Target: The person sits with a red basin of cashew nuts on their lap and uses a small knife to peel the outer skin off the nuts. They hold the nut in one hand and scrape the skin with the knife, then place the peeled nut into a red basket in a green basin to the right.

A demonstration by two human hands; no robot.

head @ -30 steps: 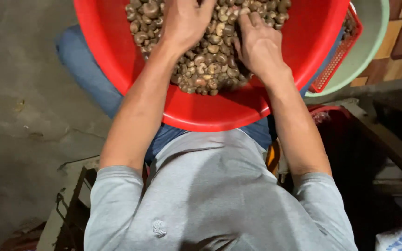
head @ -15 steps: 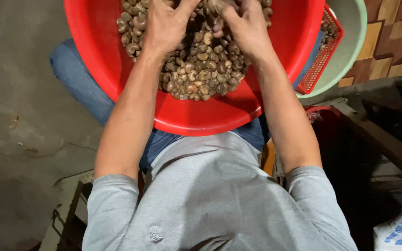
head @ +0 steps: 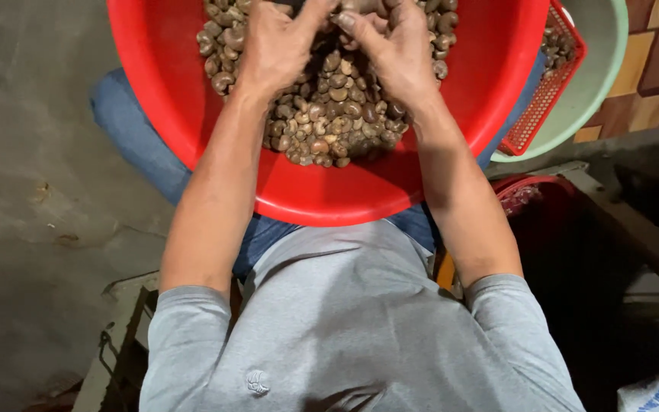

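Our left hand (head: 276,46) and right hand (head: 394,49) meet fingertip to fingertip on top of a heap of brown, curved nuts (head: 329,114), both pressed knuckles-up into the pile. The left fingers curl down among the nuts, though we cannot tell whether they close on any. The right fingers bend inward toward the left hand, and here too the grip is hidden from us. The nuts fill the far and middle part of a big red plastic basin (head: 322,194), which rests across our lap, its near inner wall bare and glossy. Beneath the basin, our blue jeans (head: 127,137) show at the left, and our grey short-sleeved shirt (head: 345,320) fills the lower part of the view, with both bare forearms reaching forward over the rim. To the right, just beside the basin, a red slotted basket (head: 547,91) holding a few more nuts sits inside a pale green bowl (head: 600,84). Lower right stands a dark red bucket (head: 532,194), near our right elbow. Rough grey concrete floor (head: 32,191) spreads to the left.
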